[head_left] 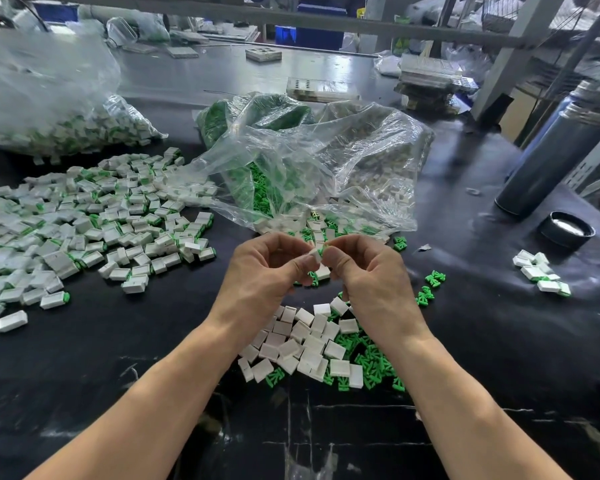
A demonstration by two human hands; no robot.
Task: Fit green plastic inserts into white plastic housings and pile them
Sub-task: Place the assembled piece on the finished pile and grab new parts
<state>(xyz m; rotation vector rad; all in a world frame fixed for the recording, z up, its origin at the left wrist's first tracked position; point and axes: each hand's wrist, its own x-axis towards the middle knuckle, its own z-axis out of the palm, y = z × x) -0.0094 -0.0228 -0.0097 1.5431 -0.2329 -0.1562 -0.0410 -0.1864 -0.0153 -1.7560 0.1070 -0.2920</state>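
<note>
A single head-worn camera looks forward and down, close over the black table [465, 341].

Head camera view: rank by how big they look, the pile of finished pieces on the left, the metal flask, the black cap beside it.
1. Pile of finished pieces
2. Metal flask
3. Black cap

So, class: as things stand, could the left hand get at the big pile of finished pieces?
Probably yes: the pile lies open on the table on that side, nothing between. But the left hand is holding a white housing.

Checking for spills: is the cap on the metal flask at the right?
No: the cap lies on the table beside the open flask.
</note>
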